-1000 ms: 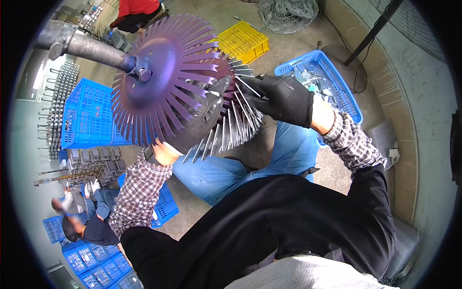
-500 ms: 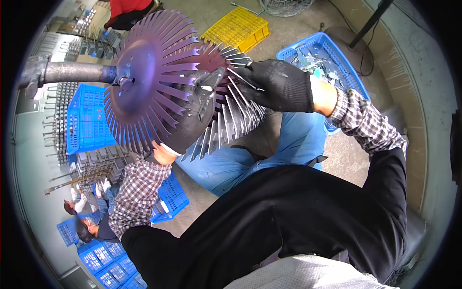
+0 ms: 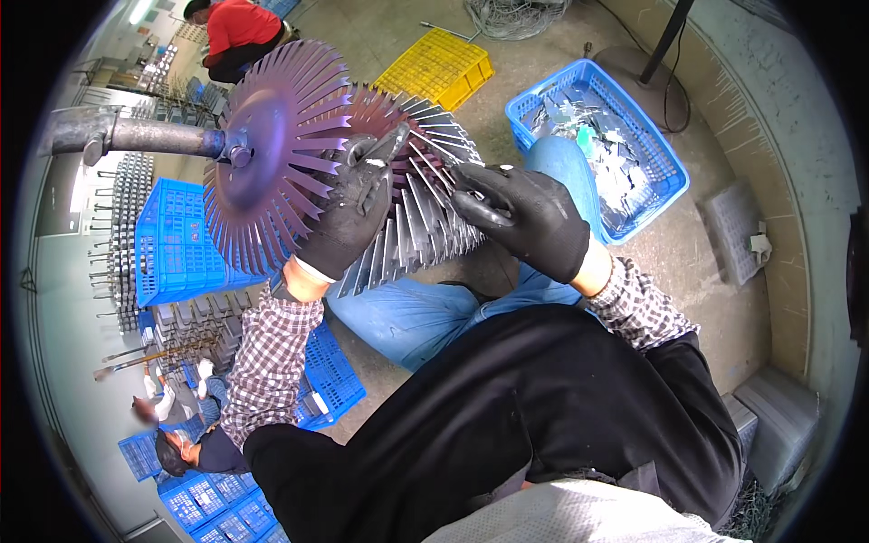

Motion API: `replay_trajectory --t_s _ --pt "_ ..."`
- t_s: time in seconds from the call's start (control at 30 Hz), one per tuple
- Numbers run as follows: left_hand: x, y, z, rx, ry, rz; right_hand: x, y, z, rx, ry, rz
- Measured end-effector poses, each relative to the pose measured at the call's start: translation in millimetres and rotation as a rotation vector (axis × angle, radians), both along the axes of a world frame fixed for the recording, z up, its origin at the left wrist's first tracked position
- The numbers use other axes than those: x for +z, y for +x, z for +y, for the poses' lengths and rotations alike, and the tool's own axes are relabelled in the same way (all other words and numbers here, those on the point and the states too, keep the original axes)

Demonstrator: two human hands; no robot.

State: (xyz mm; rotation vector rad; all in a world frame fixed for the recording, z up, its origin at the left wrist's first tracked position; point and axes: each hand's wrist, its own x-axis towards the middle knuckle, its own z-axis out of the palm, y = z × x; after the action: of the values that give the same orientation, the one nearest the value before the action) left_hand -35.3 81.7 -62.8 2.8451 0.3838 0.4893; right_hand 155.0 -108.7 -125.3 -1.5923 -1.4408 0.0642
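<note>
Head view: left hand [image 3: 348,222] newly on finned wheel [image 3: 335,172].

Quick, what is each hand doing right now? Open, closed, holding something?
Left hand: closed on the round finned wheel, a metal strip between its fingers.
Right hand: fingers curled, pinching a thin metal blade at the wheel.

Around the finned rotor [image 3: 299,154], its steel shaft [image 3: 145,138] blocks the left, both gloved hands crowd its lower right, while bare concrete floor [image 3: 507,54] lies open beyond.
</note>
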Motion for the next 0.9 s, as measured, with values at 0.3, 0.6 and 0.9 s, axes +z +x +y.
replay_trajectory --t_s 0.3,0.6,0.9 --pt "-17.2 -4.4 1.6 -0.079 -0.139 -0.139 12.2 -9.7 11.1 -0.029 -0.056 -0.066" --pt "-40.7 -10.5 6.2 -0.006 -0.346 -0.107 28.8 -17.4 10.2 -0.029 -0.164 -0.003" --pt "-75.1 -14.5 24.5 -0.154 0.001 -0.146 29.4 -17.2 23.7 -0.06 -0.211 -0.152"
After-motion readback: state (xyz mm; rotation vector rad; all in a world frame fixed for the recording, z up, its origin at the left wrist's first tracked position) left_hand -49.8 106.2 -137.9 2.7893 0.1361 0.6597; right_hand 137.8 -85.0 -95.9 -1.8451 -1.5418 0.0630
